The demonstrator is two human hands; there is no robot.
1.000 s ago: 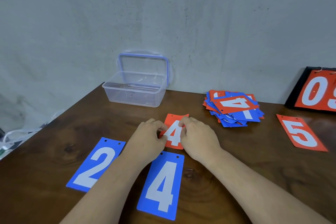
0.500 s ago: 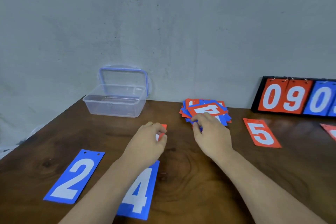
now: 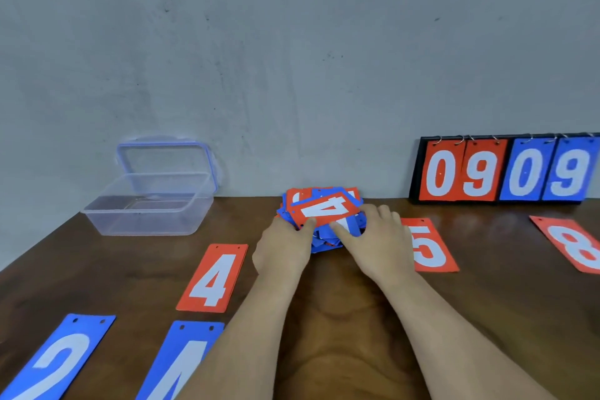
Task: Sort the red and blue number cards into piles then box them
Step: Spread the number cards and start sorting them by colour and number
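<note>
L hand (image 3: pixel 285 247), R hand (image 3: pixel 380 239) fwd, close

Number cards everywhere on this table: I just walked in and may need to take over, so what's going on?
A person is sorting number cards. The left hand pinches the top red 4 card on the mixed pile, while the right hand rests its fingers on that pile. Laid out apart from it are a red 4, red 5, red 8, blue 2 and blue 4. The clear box sits open with no cards in it.
</note>
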